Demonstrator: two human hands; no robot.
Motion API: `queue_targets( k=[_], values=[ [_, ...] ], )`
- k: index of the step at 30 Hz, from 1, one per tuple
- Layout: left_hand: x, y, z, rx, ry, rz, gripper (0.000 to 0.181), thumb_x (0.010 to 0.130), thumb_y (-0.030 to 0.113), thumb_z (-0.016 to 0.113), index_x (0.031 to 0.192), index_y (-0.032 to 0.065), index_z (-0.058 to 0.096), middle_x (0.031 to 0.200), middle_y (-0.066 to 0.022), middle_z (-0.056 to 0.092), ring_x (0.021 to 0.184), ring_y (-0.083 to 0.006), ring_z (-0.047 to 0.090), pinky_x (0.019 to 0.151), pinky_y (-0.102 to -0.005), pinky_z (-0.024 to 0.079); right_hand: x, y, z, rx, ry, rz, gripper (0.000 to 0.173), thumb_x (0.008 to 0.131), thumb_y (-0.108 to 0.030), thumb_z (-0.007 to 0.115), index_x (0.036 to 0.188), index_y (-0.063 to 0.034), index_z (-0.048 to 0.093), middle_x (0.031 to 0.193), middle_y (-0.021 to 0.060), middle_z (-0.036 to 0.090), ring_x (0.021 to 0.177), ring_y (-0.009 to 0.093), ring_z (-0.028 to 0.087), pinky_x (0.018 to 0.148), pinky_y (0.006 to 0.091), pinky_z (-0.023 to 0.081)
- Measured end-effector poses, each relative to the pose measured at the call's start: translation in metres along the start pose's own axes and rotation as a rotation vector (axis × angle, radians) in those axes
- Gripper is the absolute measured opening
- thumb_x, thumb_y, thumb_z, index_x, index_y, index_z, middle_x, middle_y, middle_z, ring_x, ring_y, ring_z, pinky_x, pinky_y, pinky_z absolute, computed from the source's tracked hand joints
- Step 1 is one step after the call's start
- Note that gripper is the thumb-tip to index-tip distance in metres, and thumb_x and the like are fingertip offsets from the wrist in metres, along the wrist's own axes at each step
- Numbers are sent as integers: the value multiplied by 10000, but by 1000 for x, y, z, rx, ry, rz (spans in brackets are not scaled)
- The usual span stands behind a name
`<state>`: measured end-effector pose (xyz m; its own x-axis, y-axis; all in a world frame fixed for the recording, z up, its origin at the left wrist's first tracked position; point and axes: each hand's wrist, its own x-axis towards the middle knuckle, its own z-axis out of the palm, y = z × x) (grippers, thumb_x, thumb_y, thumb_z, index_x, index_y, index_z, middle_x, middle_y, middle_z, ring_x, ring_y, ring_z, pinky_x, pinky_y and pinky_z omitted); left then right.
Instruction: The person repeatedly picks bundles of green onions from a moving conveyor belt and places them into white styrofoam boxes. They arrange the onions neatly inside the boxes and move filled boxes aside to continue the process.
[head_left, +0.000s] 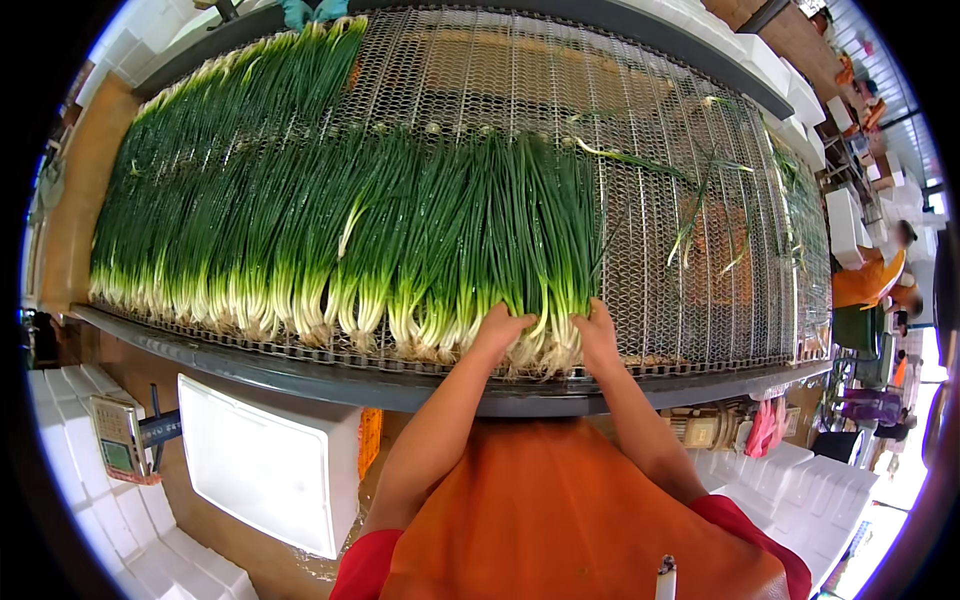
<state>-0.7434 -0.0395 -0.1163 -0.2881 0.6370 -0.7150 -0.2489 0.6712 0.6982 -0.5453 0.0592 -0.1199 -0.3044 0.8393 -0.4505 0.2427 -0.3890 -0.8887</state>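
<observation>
Green onions (420, 217) lie side by side on a metal mesh conveyor belt (637, 247), their white root ends towards me and their green leaves pointing away. At the right end of this row, my left hand (501, 330) and my right hand (597, 337) clasp a clump of green onions (553, 315) from both sides, just above the roots. Both thumbs lie over the pale stems, and the other fingers are mostly hidden. A second row of green onions (262, 75) lies along the far side with its roots facing away.
A co-worker's teal gloves (313, 10) are at the far edge. Loose green onions (694, 202) are scattered on the belt's right part. A grey metal rail (547, 401) runs before me. Below left stand a white foam box (259, 465) and a scale (124, 439); white boxes (787, 487) are stacked right.
</observation>
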Motion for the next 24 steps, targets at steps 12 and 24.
queue_targets(
  k=[12, 24],
  values=[
    [-24, 15, -100, 340, 178, -25, 919, 878, 481, 708, 1388, -185, 334, 1323, -394, 511, 1237, -471, 547, 1046, -491, 458, -2, -51, -18, -301, 44, 381, 855, 880, -353, 742, 1491, 86, 334, 1382, 242, 489, 1259, 306, 515, 938, 426, 485],
    [-18, 51, -16, -270, 152, -195, 1146, 798, 342, 859, 1562, 4, 74, 1564, -243, 285, 1432, -394, 331, 1178, -543, 284, 11, -89, -2, -60, -177, 434, 684, 849, -287, 805, 1386, 22, 516, 1349, 209, 570, 1282, 317, 508, 1084, 449, 384]
  ],
)
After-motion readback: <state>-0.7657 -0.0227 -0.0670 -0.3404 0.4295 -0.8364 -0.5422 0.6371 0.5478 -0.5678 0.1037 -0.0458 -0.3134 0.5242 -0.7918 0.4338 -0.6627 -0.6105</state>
